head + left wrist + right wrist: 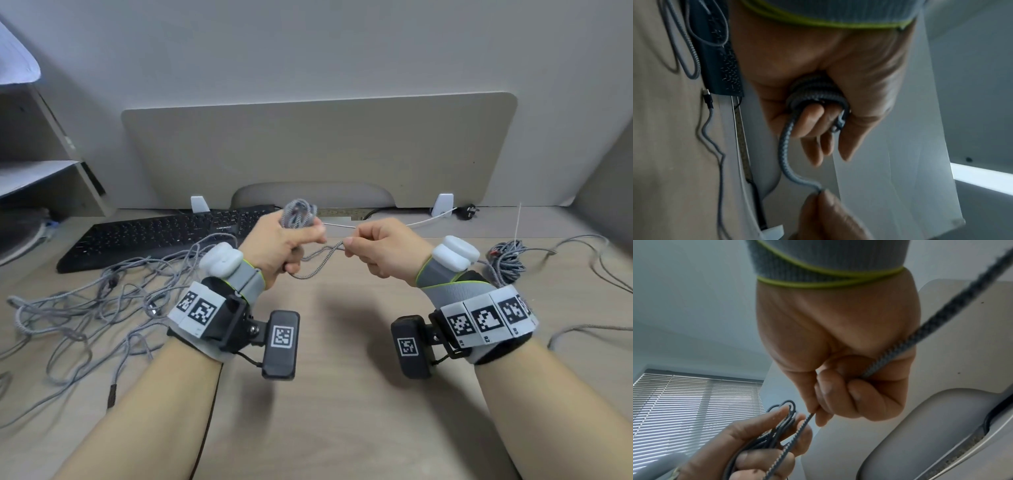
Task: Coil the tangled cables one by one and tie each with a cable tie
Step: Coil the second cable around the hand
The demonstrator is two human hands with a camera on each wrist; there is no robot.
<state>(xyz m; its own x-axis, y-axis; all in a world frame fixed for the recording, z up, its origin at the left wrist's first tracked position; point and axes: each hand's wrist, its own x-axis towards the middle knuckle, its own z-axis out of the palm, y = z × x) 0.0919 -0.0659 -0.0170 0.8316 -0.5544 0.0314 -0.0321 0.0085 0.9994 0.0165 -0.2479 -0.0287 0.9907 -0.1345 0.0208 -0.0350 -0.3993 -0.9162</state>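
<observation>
My left hand (281, 246) was raised above the desk (342, 394), its fingers curled round a small coil of grey braided cable (298, 213) wound over them. From that coil a short length of the same cable ran across to my right hand (380, 251), which pinched it between thumb and forefinger, the other fingers curled in. The two hands were close together, not touching. On the desk to my left lay a loose tangle of grey cables (92, 305), partly beside a black keyboard (161, 236). To my right sat a coiled grey bundle (507, 260) with a thin white tie (518, 222) sticking up from it.
</observation>
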